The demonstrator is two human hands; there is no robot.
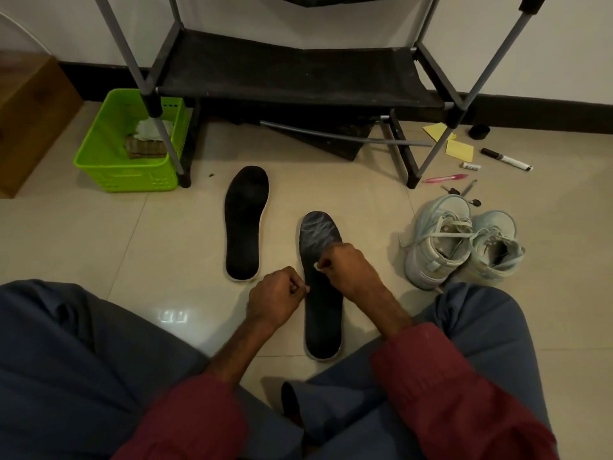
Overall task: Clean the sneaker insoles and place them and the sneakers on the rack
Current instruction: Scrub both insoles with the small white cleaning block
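Down on the floor (159,234), the fingers (326,263) of the right hand (351,267) are pinching a small white wad (317,267) and pressing it onto the near insole (323,327), about a third of the way back from its toe. Can't tell if the wad is tissue or cloth, it's too small. The left hand (275,293) is curling its fingers (298,288) in tight, with the tips meeting that insole's left edge, pinching it as far as I can see.

The near insole is lying flat, toe toward the rack (292,74), with pale streaks showing across the toe. Its heel end is sitting between the person's two knees, so that end is pretty boxed in. The far insole (245,224) is lying flat just to the left and a bit further out, not touching the near one, with a strip of bare tile running between them.

The sneakers (461,240) are standing side by side near the right hand, touching each other, so the right side is feeling tighter. The left is looking roomier: open tile is stretching from the far insole out to the green basket (129,151) beside the rack's leg. A marker (506,158), yellow notes (459,149) and a pink pen (444,178) are lying scattered beyond the sneakers.
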